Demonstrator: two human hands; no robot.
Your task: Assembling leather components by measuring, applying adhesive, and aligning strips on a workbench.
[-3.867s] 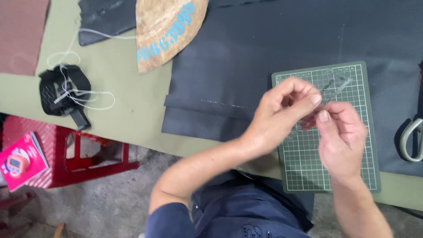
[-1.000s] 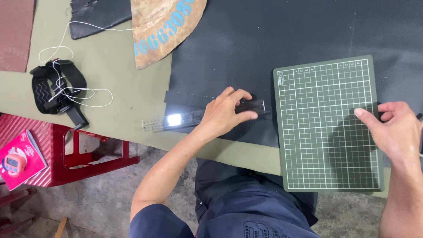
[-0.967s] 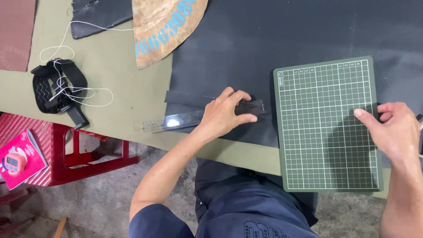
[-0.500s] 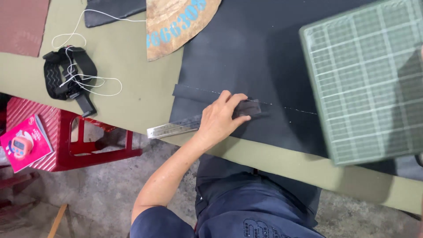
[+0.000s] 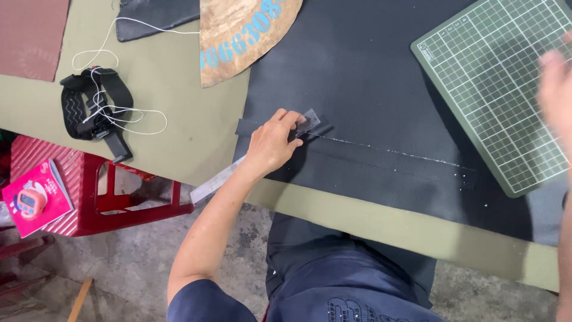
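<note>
My left hand [image 5: 271,143] grips a clear plastic ruler [image 5: 310,122] and presses it on a large black leather sheet [image 5: 363,77]. The ruler's other end sticks out past the table edge under my forearm. A thin white marked line [image 5: 393,152] runs to the right from the ruler across the leather. My right hand [image 5: 557,83] is blurred at the right edge, resting on a green cutting mat [image 5: 494,89] that lies tilted on the leather.
The table has an olive cover [image 5: 196,143]. A tan curved piece with blue print [image 5: 238,36] lies at the back. A black strap with white cord [image 5: 98,107] lies on the left. A red plastic stool [image 5: 89,197] with a pink booklet [image 5: 33,200] stands beside the table.
The cutting mat has been shifted up and to the right and turned by my right hand. My left hand stays on the ruler, which now lies at an angle over the table edge.
</note>
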